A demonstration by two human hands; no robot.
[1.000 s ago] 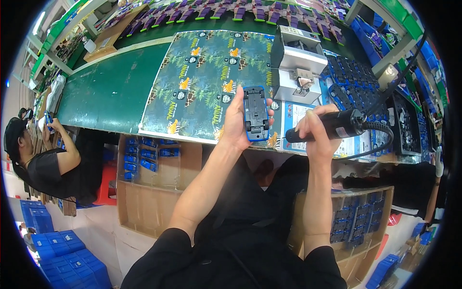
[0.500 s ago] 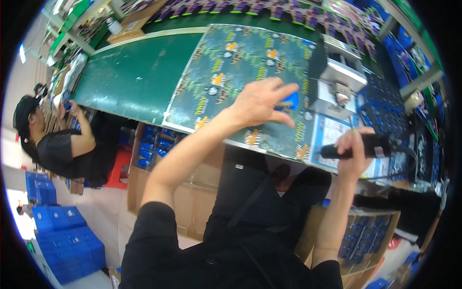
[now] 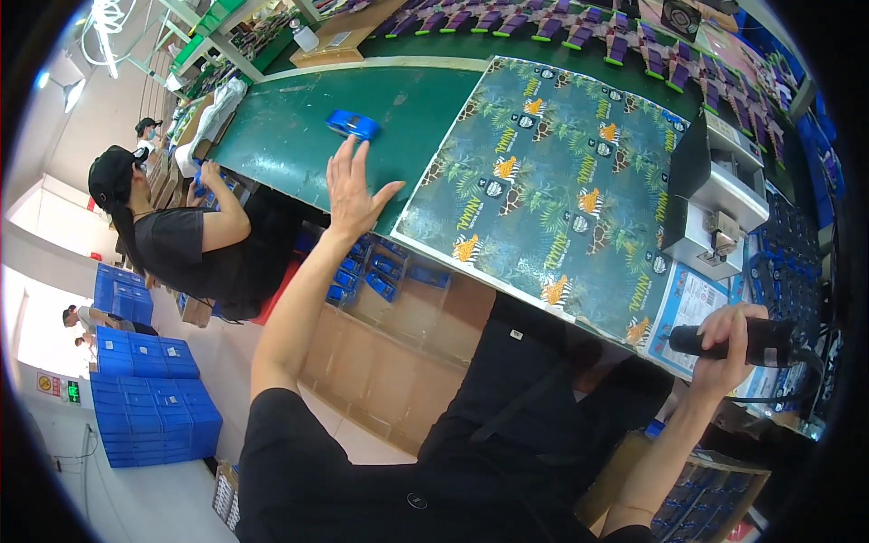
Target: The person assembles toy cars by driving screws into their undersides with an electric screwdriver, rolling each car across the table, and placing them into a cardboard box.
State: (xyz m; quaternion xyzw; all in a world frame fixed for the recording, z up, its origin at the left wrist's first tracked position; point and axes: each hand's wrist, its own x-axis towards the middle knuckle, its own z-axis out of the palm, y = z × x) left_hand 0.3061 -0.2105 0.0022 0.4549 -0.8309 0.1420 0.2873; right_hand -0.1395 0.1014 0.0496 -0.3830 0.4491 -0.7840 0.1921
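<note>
A blue toy car point(image 3: 353, 124) sits on the green tabletop point(image 3: 285, 136), toward its far side. Just short of it, my left hand point(image 3: 355, 195) reaches out with spread fingers and holds nothing; its fingertips come close to the car, and whether they touch it I cannot tell. My right hand point(image 3: 729, 339) is wrapped round a black corded electric screwdriver point(image 3: 769, 344) lying sideways in the grip. Beneath that hand is a printed sheet point(image 3: 683, 303) on the bench. Between my hands spreads a mat with an animal print point(image 3: 543, 195).
A white and grey machine point(image 3: 715, 195) stands at the mat's right edge. Purple and green parts point(image 3: 615, 45) line the far belt. Below the bench, cartons point(image 3: 376, 348) hold blue toy cars. A co-worker in black point(image 3: 172, 240) sits at left, near stacked blue crates point(image 3: 154, 416).
My left hand has moved left off the mat, where it was over a blue object. The blue car now shows on the green surface. My right hand keeps its tool; the view has shifted.
</note>
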